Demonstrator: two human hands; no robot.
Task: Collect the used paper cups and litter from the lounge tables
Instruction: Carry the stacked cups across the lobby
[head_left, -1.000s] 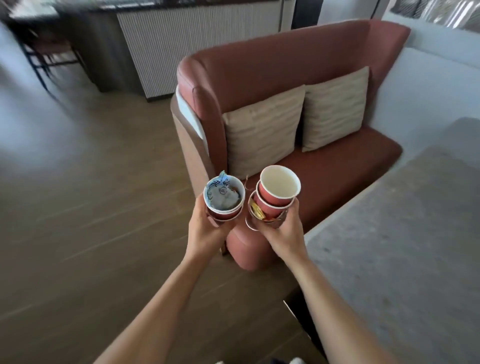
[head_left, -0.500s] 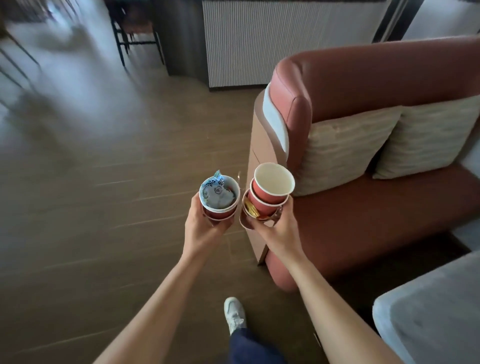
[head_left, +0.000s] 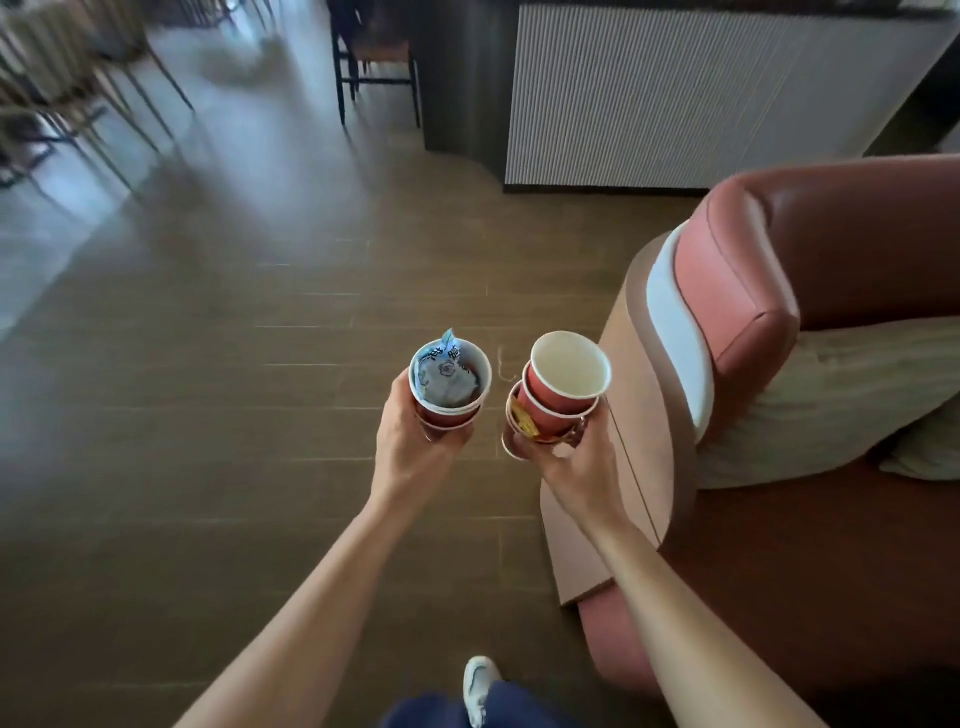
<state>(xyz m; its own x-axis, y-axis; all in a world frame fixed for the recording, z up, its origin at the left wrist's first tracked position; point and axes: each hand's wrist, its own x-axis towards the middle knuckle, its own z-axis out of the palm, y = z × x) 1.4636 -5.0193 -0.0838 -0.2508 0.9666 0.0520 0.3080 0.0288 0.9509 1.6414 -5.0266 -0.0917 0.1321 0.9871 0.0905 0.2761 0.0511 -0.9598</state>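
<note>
My left hand (head_left: 415, 447) grips a stack of red paper cups (head_left: 451, 410) from below. A crumpled blue-and-white wrapper (head_left: 445, 376) fills the top cup. My right hand (head_left: 574, 462) holds a second stack of red paper cups (head_left: 563, 395); its top cup is empty and white inside. A yellow wrapper (head_left: 522, 422) is tucked between two cups of that stack. Both stacks are held out in front of me above the wooden floor, side by side and apart.
A red sofa (head_left: 831, 249) with beige cushions (head_left: 810, 400) stands close on my right. A white ribbed counter (head_left: 701, 93) is ahead, with a dark stool (head_left: 376, 57) beside it. Chair legs (head_left: 78, 104) crowd the far left. Wooden floor (head_left: 234, 389) stretches ahead and left.
The view has swung left: the sofa has slid to the right edge and more floor shows ahead. Both hands still carry their cup stacks in the same grip.
</note>
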